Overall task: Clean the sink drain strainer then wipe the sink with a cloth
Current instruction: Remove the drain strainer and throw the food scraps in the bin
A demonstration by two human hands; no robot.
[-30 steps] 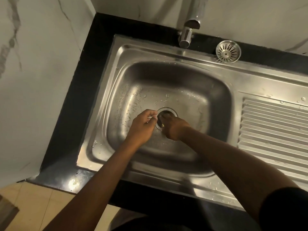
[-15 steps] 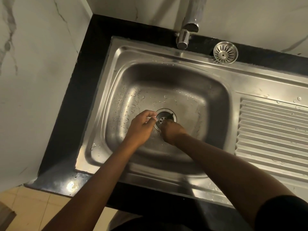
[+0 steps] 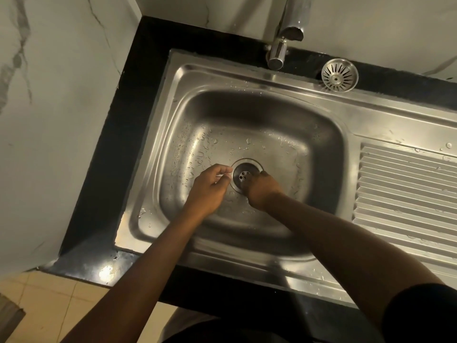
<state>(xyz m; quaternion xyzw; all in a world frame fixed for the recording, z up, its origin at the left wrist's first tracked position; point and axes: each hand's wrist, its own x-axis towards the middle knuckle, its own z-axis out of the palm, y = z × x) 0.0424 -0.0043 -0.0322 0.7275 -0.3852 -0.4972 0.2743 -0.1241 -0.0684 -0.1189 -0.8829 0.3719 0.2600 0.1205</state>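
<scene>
The drain strainer (image 3: 339, 75) sits on the back rim of the sink (image 3: 247, 81), right of the tap (image 3: 277, 54), well apart from both hands. At the open drain (image 3: 243, 175), the left grip (image 3: 210, 186) curls, fingertips pinched together, and the right grip (image 3: 262, 191) touches the drain's edge. I cannot tell whether either holds anything.

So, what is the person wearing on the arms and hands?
The left arm and right arm are bare; no gloves, watch or rings show. A black sleeve covers the right upper arm at the picture's edge; no left sleeve is in view.
</scene>
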